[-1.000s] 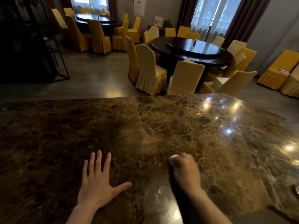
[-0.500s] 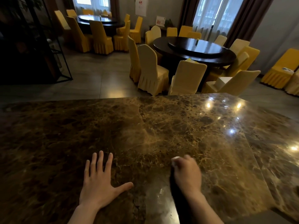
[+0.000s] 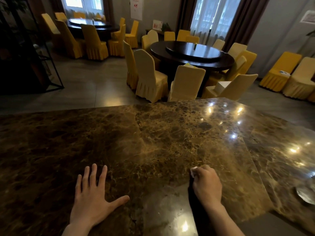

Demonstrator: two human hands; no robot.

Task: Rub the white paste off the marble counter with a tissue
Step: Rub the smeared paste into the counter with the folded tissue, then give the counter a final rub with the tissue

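A brown marble counter fills the lower half of the view. My right hand is closed in a fist on a small white tissue, which peeks out at the knuckles and is pressed against the marble. Flat on the counter to the left rests my left hand, palm down, fingers spread, holding nothing. I cannot make out any white paste on the marble around the tissue; whatever lies under the fist is hidden.
A shiny round object lies on the counter at the right edge. Beyond the counter stand round dark dining tables ringed by yellow-covered chairs. A dark metal shelf frame stands at the far left.
My right hand with the tissue has slid slightly to the right along the counter. The view has tilted a little. My left hand stays flat in place.
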